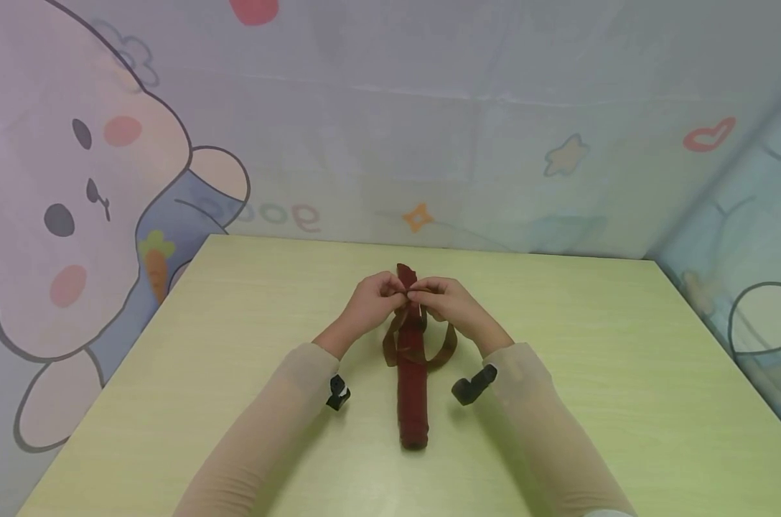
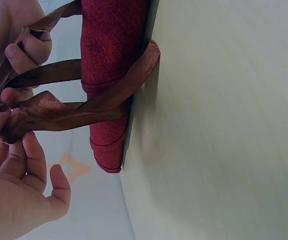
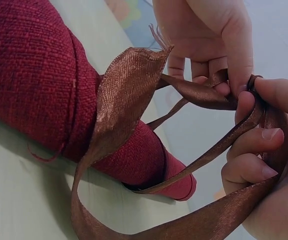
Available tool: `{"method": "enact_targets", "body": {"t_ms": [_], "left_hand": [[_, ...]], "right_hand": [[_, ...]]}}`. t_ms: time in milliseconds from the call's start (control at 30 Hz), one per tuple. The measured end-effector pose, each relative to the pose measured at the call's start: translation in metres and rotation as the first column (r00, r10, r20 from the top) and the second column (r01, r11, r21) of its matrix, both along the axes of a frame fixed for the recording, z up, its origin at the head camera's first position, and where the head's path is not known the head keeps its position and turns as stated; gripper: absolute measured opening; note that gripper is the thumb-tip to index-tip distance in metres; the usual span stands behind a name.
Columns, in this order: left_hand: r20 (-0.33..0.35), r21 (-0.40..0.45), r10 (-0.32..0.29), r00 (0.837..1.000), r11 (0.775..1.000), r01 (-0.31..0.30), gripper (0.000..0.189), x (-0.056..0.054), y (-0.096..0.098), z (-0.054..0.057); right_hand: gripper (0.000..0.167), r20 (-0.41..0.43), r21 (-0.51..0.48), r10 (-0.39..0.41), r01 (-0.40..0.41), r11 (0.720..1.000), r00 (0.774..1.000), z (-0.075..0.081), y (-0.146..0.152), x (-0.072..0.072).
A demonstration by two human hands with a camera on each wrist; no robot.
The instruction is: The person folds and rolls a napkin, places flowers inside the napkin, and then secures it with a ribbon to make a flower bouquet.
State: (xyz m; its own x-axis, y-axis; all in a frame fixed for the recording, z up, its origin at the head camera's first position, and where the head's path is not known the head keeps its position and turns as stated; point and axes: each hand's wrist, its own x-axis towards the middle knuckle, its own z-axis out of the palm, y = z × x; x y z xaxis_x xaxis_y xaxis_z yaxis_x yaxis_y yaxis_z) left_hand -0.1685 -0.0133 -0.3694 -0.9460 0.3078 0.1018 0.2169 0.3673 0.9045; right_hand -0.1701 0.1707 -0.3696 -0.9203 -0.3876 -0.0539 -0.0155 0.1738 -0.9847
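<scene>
A long red cloth roll [image 1: 413, 402] lies on the table, pointing away from me. Brown satin ribbon [image 1: 443, 350] passes around its far half, and loose lengths curve out on both sides. Above the roll my left hand [image 1: 372, 298] pinches the ribbon between thumb and fingers. Facing it, my right hand [image 1: 451, 300] also pinches the ribbon, fingertips meeting the left ones. The right wrist view shows the ribbon [image 3: 126, 100] raised off the roll, one frayed end standing free, another length running through the right hand's curled fingers. Fingers partly hide where the strands cross.
The pale wooden table [image 1: 597, 373] extends around the roll on both sides. Behind it hangs a printed cloth backdrop [image 1: 377, 122] with a cartoon animal at the left. Small black devices sit at both wrists, near the cuffs of the light sleeves [image 1: 532, 402].
</scene>
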Motion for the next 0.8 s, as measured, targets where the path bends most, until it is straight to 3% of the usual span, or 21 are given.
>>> {"method": "enact_targets", "body": {"t_ms": [800], "left_hand": [[-0.025,0.094,0.035,0.999,0.995,-0.032,0.008,0.0033,-0.0028,-0.0011]], "right_hand": [[0.021,0.003,0.032,-0.011,0.011,0.999,1.0,-0.0046,-0.0016,-0.0005]]}}
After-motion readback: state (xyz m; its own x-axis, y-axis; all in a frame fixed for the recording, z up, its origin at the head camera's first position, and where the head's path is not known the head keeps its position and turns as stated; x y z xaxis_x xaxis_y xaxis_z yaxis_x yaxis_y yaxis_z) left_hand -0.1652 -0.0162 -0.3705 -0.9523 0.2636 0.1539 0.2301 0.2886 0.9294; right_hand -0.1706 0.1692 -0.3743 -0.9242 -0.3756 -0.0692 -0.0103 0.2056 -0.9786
